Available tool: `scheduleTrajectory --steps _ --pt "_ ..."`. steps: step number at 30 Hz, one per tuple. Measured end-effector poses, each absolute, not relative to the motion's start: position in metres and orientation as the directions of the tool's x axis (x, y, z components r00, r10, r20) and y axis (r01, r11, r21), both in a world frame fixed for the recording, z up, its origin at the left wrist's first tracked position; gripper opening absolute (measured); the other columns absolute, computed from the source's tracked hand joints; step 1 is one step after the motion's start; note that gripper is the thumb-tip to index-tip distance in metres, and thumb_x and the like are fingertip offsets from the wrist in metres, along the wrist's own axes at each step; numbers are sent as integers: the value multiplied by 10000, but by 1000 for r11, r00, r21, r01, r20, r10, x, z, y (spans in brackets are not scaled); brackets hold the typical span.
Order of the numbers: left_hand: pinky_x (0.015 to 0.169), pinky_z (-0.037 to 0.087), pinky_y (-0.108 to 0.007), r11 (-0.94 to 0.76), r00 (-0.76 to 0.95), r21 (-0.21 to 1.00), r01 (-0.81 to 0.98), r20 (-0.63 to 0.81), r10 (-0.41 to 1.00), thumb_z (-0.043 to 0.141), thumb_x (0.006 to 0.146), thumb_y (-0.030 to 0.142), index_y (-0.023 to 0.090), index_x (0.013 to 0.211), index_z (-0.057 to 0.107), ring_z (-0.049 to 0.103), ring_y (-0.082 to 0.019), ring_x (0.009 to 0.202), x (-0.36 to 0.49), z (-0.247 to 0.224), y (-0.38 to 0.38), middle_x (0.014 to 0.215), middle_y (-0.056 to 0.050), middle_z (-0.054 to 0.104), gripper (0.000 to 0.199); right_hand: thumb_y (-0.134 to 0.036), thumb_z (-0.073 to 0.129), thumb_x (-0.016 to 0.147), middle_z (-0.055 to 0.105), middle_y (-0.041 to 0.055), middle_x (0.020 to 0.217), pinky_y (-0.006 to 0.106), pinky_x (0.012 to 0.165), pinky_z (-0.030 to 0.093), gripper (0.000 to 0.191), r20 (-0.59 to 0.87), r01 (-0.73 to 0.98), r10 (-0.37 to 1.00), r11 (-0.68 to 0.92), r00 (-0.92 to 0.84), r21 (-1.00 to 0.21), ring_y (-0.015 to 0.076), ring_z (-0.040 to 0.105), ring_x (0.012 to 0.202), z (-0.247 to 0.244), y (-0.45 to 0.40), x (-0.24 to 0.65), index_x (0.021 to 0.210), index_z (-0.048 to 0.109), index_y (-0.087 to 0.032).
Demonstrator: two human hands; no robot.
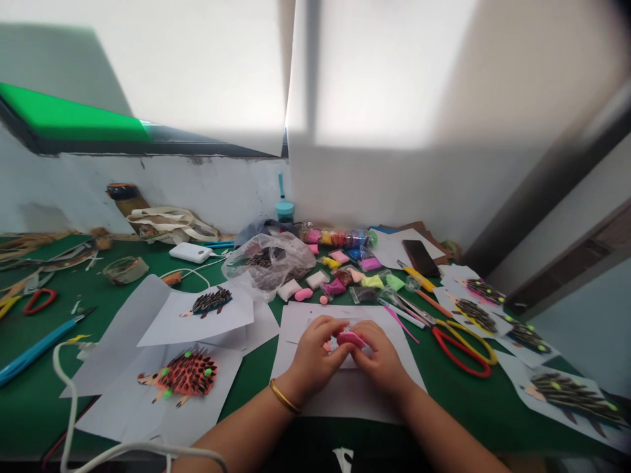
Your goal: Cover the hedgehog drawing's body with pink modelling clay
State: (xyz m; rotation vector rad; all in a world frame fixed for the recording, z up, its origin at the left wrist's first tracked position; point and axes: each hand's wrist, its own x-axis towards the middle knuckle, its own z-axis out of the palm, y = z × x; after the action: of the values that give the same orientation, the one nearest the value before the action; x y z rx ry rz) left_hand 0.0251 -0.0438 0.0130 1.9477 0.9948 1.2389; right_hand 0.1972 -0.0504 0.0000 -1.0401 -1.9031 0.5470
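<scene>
A flattened piece of pink modelling clay [351, 339] is pinched between the fingers and thumbs of both hands, above a stack of white paper [290, 381]. My left hand [318, 351] closes on it from the left, a gold bangle round the wrist. From the other side my right hand [379, 358] grips its edge. Part of the clay is hidden by the fingers. Beyond the paper lie a pink clay lump [303, 294] and a small orange ball [323, 299]. Right of the hands rest scissors with red and yellow handles [463, 348].
Clay packets [335, 287] and a plastic bag of dark seeds [269, 259] lie at the back. Hedgehog pictures on paper stand left [190, 374] and right [566, 391]. A phone [420, 257], a blue cutter [39, 348] and a white cable [73, 407] also lie on the green table.
</scene>
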Motion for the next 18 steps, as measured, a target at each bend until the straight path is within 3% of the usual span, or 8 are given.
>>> scheduleTrajectory --steps 2,4,6,8,11,15,18 --pt "767 489 -304 -538 299 799 270 461 835 675 853 304 255 1095 703 580 -187 872 25 13 -45 928 -49 632 249 -291 588 878 680 31 823 373 787 444 106 481 475 832 553 -276 -684 220 597 820 0 -51 196 843 671 -235" --pt "761 477 -296 -533 311 799 279 450 837 627 894 315 263 956 750 580 -172 819 24 13 -45 830 -34 627 148 -273 584 875 676 28 808 369 785 447 106 473 481 836 547 -278 -685 217 597 811 1 -52 196 823 668 -234" --pt "744 470 -290 -508 285 816 277 435 854 611 906 325 247 874 756 581 -167 792 23 10 -44 786 -28 632 167 -279 571 891 677 28 824 366 805 451 130 467 459 846 533 -259 -710 215 601 834 2 -52 196 815 668 -237" --pt "723 476 -289 -461 240 848 260 406 882 634 889 323 233 984 731 587 -166 779 23 7 -42 819 -29 653 163 -292 549 913 675 31 858 359 821 458 155 463 423 859 511 -220 -748 212 605 866 2 -52 197 822 663 -237" --pt "705 485 -289 -408 222 875 259 357 907 692 842 320 238 1218 630 588 -165 766 24 5 -41 876 -29 662 390 -296 546 917 667 35 898 347 816 469 128 455 387 874 484 -171 -785 206 606 884 1 -53 198 865 645 -233" --pt "749 465 -293 -479 263 823 306 410 873 647 877 328 228 895 735 581 -175 816 24 9 -42 829 -34 641 135 -305 561 914 662 27 871 349 822 461 124 451 397 870 492 -199 -775 204 602 868 1 -55 197 846 637 -234" --pt "706 444 -279 -494 260 815 303 428 866 623 895 333 213 816 717 558 -167 768 25 12 -43 762 -26 618 171 -341 580 910 674 25 875 360 832 450 134 449 407 857 515 -253 -754 213 598 881 4 -55 196 857 656 -243"
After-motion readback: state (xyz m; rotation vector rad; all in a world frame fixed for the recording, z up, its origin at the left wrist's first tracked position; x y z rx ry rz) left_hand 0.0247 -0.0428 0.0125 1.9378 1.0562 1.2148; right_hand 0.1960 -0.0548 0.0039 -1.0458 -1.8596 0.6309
